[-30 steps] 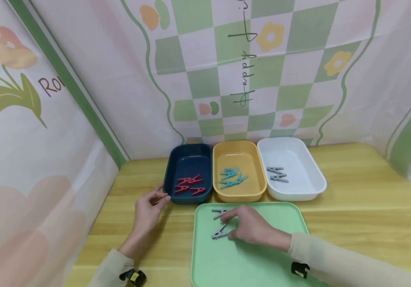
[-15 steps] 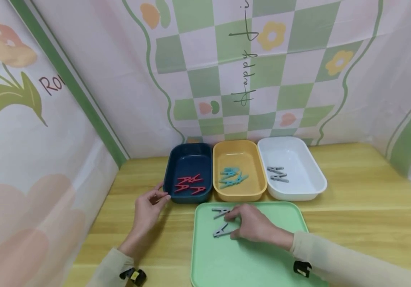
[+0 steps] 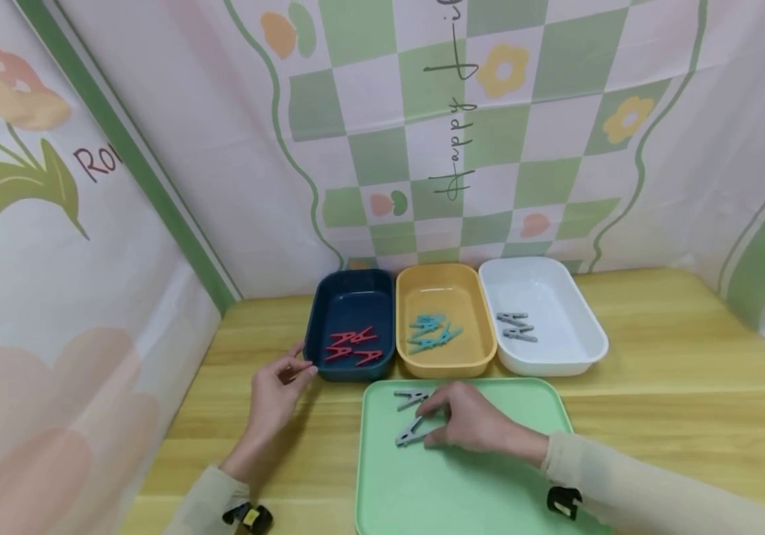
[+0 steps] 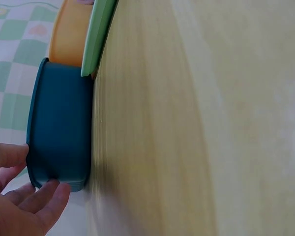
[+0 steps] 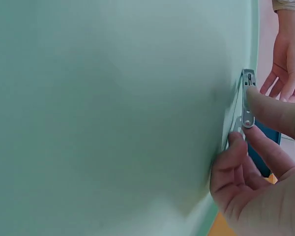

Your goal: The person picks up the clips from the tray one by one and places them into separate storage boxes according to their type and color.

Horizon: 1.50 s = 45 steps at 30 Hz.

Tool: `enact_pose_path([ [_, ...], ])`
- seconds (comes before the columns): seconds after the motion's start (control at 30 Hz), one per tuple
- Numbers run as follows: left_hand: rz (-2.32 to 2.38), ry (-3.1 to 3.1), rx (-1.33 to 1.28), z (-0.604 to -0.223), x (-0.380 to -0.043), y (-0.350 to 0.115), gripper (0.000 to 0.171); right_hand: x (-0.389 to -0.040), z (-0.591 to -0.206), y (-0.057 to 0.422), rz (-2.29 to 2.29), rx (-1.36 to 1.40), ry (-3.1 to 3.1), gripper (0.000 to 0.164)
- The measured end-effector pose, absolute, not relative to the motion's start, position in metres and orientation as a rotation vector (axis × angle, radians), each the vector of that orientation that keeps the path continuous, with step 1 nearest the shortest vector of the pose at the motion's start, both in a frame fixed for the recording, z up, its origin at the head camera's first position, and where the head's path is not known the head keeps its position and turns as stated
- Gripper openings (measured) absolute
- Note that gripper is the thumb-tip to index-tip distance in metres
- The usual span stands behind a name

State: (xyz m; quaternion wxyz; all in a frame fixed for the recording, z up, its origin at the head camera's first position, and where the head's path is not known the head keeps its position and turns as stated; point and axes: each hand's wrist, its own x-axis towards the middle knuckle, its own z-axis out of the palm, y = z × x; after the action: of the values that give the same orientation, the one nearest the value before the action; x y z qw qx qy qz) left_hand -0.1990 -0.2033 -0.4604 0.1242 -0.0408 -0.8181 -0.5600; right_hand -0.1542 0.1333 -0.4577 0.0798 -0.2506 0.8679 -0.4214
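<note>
Near the top left of the green tray (image 3: 416, 490), two grey clothespins lie spread open in the head view. My right hand (image 3: 472, 420) pinches the lower clothespin (image 3: 404, 438) between thumb and index finger, one on each arm. The right wrist view has the thumb against the side of this clothespin (image 5: 248, 115). Just above it is the other clothespin (image 3: 411, 398), its right end close to the index finger. With thumb and fingertips my left hand (image 3: 275, 397) grips the near left corner of the dark blue container (image 3: 356, 306), thumb at the rim in the left wrist view.
Behind the tray stand a yellow container (image 3: 446, 293) with several teal clothespins (image 3: 428, 321) and a white container (image 3: 549, 297) with several grey clothespins (image 3: 516, 327). Red clothespins (image 3: 352, 338) lie in the dark blue one. A patterned cloth (image 3: 382, 160) hangs behind the wooden table (image 3: 663, 334).
The right thumb and index finger shift slightly at the lower clothespin, and it moves and turns a little on the tray. My left hand stays at the dark blue container.
</note>
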Motion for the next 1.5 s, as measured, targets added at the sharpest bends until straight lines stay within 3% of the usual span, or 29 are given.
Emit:
enact_pose_path([
  [0.33, -1.637, -2.401, -0.119, -0.461, -0.199, -0.204, 0.003, -0.16, -0.452, 0.139, -1.339, -0.721, 2.481, 0.04],
  [0.63, -1.655, -2.364, -0.117, -0.462, -0.198, -0.202, 0.015, -0.16, -0.44, 0.147, -1.369, -0.625, 2.433, 0.04],
  [1.13, -1.629, -2.386, -0.135, -0.463, -0.2, -0.205, 0.005, -0.164, -0.415, 0.17, -1.452, -0.533, 2.464, 0.034],
  [1.5, -1.612, -2.386, -0.154, -0.463, -0.198, -0.205, 0.009, -0.168, -0.395, 0.19, -1.472, -0.469, 2.574, 0.037],
])
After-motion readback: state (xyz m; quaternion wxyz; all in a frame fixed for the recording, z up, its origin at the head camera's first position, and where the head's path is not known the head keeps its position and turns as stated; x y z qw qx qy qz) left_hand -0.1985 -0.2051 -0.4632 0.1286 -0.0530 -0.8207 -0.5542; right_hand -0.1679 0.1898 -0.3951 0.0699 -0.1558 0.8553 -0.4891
